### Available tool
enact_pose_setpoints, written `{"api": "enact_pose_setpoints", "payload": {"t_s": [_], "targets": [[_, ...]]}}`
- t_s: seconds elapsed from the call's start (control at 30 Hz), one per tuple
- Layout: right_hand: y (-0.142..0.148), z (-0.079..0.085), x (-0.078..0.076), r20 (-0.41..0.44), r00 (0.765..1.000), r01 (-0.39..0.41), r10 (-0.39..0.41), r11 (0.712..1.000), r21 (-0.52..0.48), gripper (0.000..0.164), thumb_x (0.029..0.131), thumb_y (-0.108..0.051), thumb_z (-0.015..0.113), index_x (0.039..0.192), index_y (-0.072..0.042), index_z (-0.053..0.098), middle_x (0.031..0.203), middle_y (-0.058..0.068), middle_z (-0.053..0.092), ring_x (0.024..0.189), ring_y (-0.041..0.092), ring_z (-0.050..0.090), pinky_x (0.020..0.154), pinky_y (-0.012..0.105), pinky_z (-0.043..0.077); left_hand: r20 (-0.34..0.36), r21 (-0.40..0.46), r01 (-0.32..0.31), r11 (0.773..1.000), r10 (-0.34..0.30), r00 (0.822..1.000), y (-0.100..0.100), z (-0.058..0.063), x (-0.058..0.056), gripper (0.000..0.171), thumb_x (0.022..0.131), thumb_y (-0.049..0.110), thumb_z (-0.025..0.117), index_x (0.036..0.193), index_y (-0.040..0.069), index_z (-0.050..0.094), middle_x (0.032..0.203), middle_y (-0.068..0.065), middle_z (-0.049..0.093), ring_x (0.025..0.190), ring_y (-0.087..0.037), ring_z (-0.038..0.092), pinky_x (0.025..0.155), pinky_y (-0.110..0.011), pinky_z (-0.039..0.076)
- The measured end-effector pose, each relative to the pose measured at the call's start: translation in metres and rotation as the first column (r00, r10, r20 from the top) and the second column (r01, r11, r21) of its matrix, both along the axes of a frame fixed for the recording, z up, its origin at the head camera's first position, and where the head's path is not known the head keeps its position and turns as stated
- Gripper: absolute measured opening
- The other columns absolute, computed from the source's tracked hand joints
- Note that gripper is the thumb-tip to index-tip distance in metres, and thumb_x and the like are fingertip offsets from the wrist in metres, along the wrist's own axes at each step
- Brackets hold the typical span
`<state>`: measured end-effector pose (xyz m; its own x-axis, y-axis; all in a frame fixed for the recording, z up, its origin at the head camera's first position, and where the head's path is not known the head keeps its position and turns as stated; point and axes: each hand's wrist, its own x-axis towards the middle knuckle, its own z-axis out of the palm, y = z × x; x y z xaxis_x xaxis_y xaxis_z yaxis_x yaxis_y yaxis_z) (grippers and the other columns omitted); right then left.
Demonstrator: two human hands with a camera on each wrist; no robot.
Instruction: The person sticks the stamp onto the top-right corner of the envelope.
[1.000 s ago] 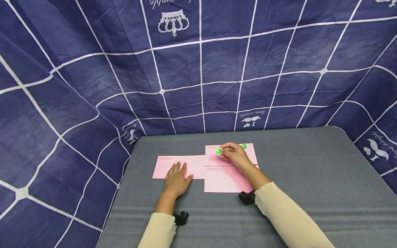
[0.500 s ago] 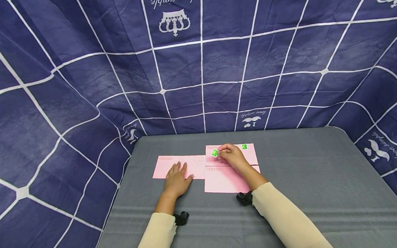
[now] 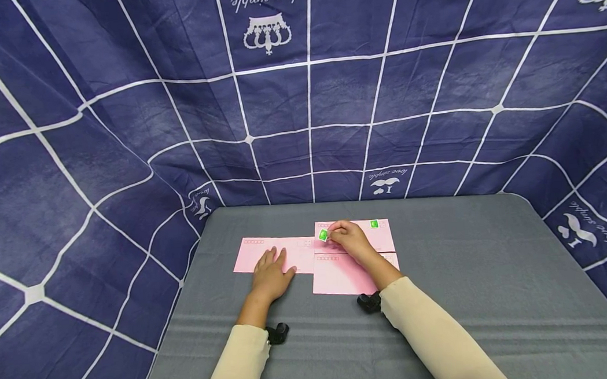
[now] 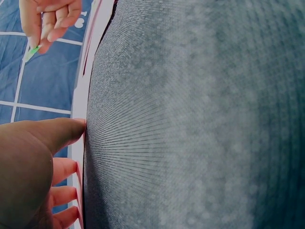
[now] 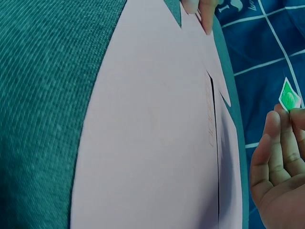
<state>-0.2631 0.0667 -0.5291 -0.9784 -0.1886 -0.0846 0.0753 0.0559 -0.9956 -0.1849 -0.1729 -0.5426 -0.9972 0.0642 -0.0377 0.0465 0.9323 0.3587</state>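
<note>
A small green postage stamp (image 3: 323, 235) with a white border is pinched between the thumb and fingers of my right hand (image 3: 350, 240). That hand is held above the far right pink envelope (image 3: 382, 240), which bears another green stamp (image 3: 374, 224) near its upper right corner. In the right wrist view the pinched stamp (image 5: 289, 97) stands up from the fingertips. My left hand (image 3: 271, 277) rests with spread fingers on the left pink envelope (image 3: 245, 260), the fingertips pressing on the paper. A third pink envelope (image 3: 335, 280) lies nearest me, partly under my right forearm.
All the envelopes lie flat on a grey cloth-covered table (image 3: 469, 249), edges close together. A blue curtain (image 3: 339, 94) with white grid lines rises behind the table and along both sides. A black wrist mount (image 3: 369, 302) hangs by my right sleeve, another (image 3: 278, 333) by my left.
My right hand has moved left with the stamp, toward the left envelope, and the stamp's tilt has changed. My left hand stays where it was.
</note>
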Motion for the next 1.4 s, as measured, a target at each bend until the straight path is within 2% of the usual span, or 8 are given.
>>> {"api": "enact_pose_setpoints", "payload": {"t_s": [0.27, 0.47, 0.57, 0.7, 0.8, 0.93, 1.1, 1.4], "targets": [[-0.006, 0.0, 0.001, -0.003, 1.0, -0.009, 0.009, 1.0, 0.022, 0.013, 0.093, -0.001, 0.064, 0.104, 0.004, 0.065, 0.09, 0.012, 0.075, 0.086, 0.026, 0.071, 0.08, 0.036, 0.059, -0.022, 0.002, 0.004, 1.0, -0.004, 1.0, 0.0, 0.0, 0.001, 0.065, 0.098, 0.042, 0.058, 0.151, 0.006, 0.046, 0.16, -0.023, 0.037, 0.151, -0.044, 0.029, 0.122, -0.059, 0.025], [-0.009, -0.003, -0.001, -0.02, 1.0, -0.019, 0.02, 0.999, 0.051, 0.015, 0.093, -0.002, 0.063, 0.105, 0.006, 0.065, 0.097, 0.022, 0.074, 0.09, 0.03, 0.07, 0.08, 0.033, 0.057, -0.023, 0.011, 0.005, 1.0, -0.005, 1.0, -0.001, 0.0, 0.001, 0.065, 0.098, 0.042, 0.058, 0.152, 0.006, 0.046, 0.16, -0.023, 0.036, 0.151, -0.043, 0.029, 0.122, -0.059, 0.024], [-0.01, -0.004, -0.001, -0.024, 0.999, -0.024, 0.026, 0.996, 0.081, 0.014, 0.092, -0.004, 0.065, 0.104, 0.003, 0.066, 0.097, 0.021, 0.074, 0.087, 0.024, 0.069, 0.077, 0.029, 0.054, -0.02, 0.008, 0.004, 1.0, -0.004, 1.0, -0.001, 0.0, 0.001, 0.065, 0.099, 0.042, 0.058, 0.152, 0.007, 0.046, 0.161, -0.022, 0.036, 0.151, -0.043, 0.028, 0.122, -0.058, 0.024], [-0.012, 0.002, 0.003, -0.029, 0.999, -0.042, 0.045, 0.994, 0.104, 0.016, 0.092, -0.004, 0.065, 0.105, 0.005, 0.067, 0.098, 0.024, 0.073, 0.086, 0.023, 0.067, 0.078, 0.031, 0.053, -0.016, 0.002, 0.005, 1.0, -0.005, 1.0, -0.001, 0.0, 0.001, 0.066, 0.099, 0.043, 0.057, 0.153, 0.007, 0.045, 0.161, -0.022, 0.035, 0.152, -0.043, 0.028, 0.123, -0.058, 0.024], [-0.014, 0.001, 0.002, -0.036, 0.998, -0.048, 0.052, 0.991, 0.124, 0.016, 0.092, -0.005, 0.066, 0.104, 0.005, 0.067, 0.094, 0.022, 0.073, 0.084, 0.024, 0.066, 0.076, 0.031, 0.052, -0.011, 0.0, 0.002, 1.0, -0.002, 1.0, -0.001, -0.001, 0.001, 0.067, 0.099, 0.044, 0.057, 0.153, 0.008, 0.044, 0.162, -0.021, 0.034, 0.153, -0.042, 0.027, 0.123, -0.057, 0.023], [-0.017, -0.005, -0.002, -0.047, 0.998, -0.037, 0.044, 0.989, 0.143, 0.01, 0.089, -0.005, 0.068, 0.097, 0.001, 0.069, 0.081, 0.008, 0.072, 0.076, 0.017, 0.062, 0.067, 0.023, 0.048, -0.013, 0.001, 0.001, 1.0, -0.001, 1.0, -0.001, 0.0, 0.0, 0.067, 0.098, 0.044, 0.058, 0.153, 0.008, 0.045, 0.162, -0.021, 0.035, 0.152, -0.042, 0.027, 0.123, -0.058, 0.023], [-0.021, -0.009, -0.006, -0.057, 0.997, -0.039, 0.049, 0.986, 0.161, 0.007, 0.088, -0.005, 0.07, 0.095, -0.001, 0.069, 0.077, 0.0, 0.069, 0.072, 0.013, 0.06, 0.065, 0.022, 0.048, -0.018, -0.002, 0.004, 1.0, -0.004, 1.0, -0.002, 0.0, 0.0, 0.066, 0.098, 0.043, 0.058, 0.152, 0.007, 0.046, 0.16, -0.022, 0.036, 0.151, -0.043, 0.029, 0.122, -0.058, 0.025], [-0.031, -0.014, -0.011, -0.083, 0.994, -0.053, 0.068, 0.984, 0.171, 0.009, 0.088, -0.003, 0.069, 0.096, 0.0, 0.069, 0.075, -0.003, 0.064, 0.068, 0.007, 0.056, 0.065, 0.02, 0.049, -0.02, 0.005, 0.006, 1.0, -0.006, 1.0, -0.002, 0.001, 0.001, 0.066, 0.098, 0.044, 0.058, 0.152, 0.008, 0.046, 0.161, -0.022, 0.036, 0.151, -0.043, 0.03, 0.122, -0.059, 0.025]]}}
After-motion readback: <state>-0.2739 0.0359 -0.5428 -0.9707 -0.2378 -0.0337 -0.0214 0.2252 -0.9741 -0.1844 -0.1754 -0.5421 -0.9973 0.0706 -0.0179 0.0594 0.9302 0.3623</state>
